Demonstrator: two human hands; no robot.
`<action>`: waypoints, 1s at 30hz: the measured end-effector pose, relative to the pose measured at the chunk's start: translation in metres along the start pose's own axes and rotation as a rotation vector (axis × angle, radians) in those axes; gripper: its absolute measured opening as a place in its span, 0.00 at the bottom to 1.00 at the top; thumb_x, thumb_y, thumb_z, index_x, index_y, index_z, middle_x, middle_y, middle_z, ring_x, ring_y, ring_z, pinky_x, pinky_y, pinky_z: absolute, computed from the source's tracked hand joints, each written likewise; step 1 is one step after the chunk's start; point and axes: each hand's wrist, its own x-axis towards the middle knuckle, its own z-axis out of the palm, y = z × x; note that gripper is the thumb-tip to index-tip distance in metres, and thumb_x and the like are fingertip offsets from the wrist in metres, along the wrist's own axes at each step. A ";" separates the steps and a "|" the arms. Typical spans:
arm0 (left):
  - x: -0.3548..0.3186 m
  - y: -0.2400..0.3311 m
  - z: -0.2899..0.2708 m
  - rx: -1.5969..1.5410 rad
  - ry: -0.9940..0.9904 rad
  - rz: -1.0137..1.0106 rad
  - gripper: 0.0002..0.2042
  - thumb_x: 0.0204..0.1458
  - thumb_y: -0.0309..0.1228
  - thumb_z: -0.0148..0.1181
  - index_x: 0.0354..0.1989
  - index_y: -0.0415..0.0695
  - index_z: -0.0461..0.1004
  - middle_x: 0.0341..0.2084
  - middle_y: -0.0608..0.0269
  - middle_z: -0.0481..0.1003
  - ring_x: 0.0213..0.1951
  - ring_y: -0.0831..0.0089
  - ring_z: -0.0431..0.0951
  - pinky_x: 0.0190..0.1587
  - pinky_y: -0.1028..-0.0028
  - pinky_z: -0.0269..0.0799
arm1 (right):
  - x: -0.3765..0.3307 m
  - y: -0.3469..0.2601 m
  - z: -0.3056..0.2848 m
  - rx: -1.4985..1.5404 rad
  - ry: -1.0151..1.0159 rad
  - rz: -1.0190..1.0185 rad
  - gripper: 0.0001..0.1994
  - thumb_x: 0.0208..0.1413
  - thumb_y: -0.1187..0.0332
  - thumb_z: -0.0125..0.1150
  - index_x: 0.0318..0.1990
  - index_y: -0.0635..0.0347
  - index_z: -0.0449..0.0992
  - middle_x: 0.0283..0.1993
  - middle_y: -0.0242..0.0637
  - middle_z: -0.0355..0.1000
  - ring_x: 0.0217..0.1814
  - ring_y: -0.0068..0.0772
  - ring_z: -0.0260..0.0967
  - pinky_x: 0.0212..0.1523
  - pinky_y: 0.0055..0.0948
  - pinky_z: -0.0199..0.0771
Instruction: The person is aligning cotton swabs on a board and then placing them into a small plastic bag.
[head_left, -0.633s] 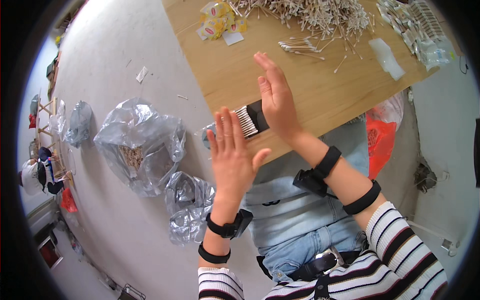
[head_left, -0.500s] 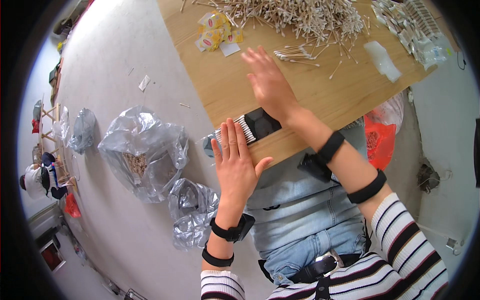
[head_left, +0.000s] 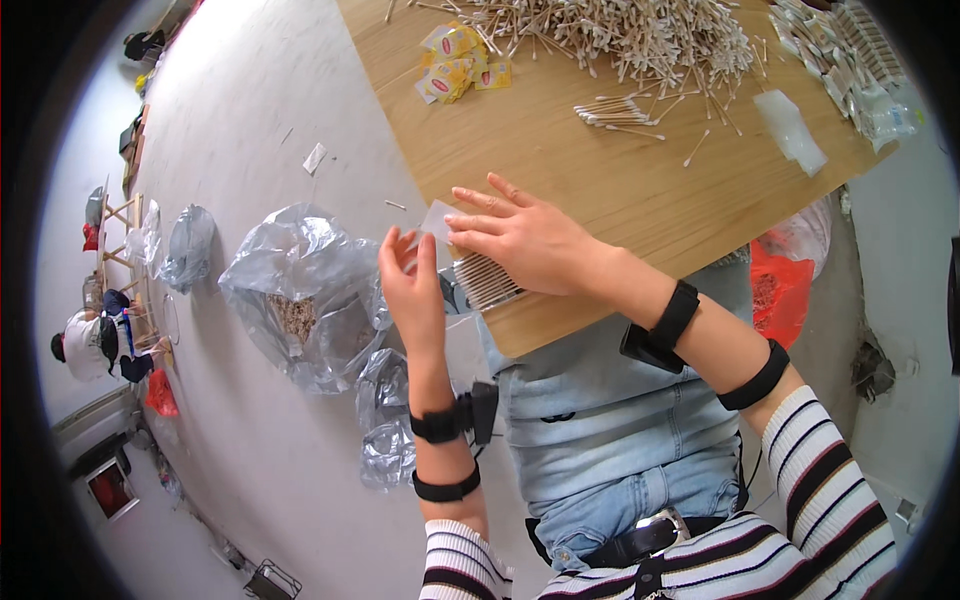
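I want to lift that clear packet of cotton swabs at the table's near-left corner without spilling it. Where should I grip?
Probably the packet by its flat empty end overhanging the table edge, coming from the left; the right hand covers the swab-filled part.

Small yellow sachets with red marks lie in a loose cluster on the far left of the wooden table. At the far right corner sits a heap of clear flat packets. One empty clear pouch lies nearer, just beside them.
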 end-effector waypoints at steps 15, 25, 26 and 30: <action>-0.033 0.058 -0.027 -0.623 -0.397 0.159 0.08 0.48 0.08 0.53 0.31 0.34 0.74 0.40 0.53 0.78 0.42 0.73 0.77 0.50 0.73 0.71 | -0.022 -0.033 -0.051 1.623 0.141 0.864 0.14 0.63 0.66 0.58 0.53 0.63 0.71 0.45 0.34 0.75 0.44 0.19 0.72 0.46 0.23 0.74; -0.053 0.057 -0.019 -0.637 -0.323 -0.083 0.11 0.55 0.15 0.54 0.46 0.35 0.73 0.46 0.50 0.78 0.42 0.76 0.76 0.47 0.76 0.71 | -0.047 -0.027 -0.049 1.251 0.040 0.637 0.12 0.55 0.72 0.63 0.44 0.65 0.72 0.36 0.33 0.75 0.37 0.19 0.71 0.39 0.21 0.72; -0.056 0.055 -0.018 -0.582 -0.390 -0.093 0.17 0.55 0.17 0.57 0.54 0.35 0.70 0.41 0.56 0.79 0.37 0.80 0.76 0.42 0.79 0.71 | -0.051 -0.028 -0.049 1.251 0.037 0.640 0.12 0.55 0.72 0.63 0.44 0.65 0.72 0.36 0.33 0.75 0.37 0.19 0.71 0.39 0.21 0.72; -0.070 0.056 -0.019 -0.392 -0.572 -0.147 0.15 0.51 0.21 0.65 0.48 0.37 0.73 0.25 0.73 0.74 0.28 0.91 0.70 0.30 0.87 0.64 | -0.053 -0.041 -0.055 1.138 -0.016 0.603 0.13 0.55 0.74 0.63 0.47 0.64 0.70 0.37 0.29 0.71 0.40 0.18 0.69 0.42 0.21 0.71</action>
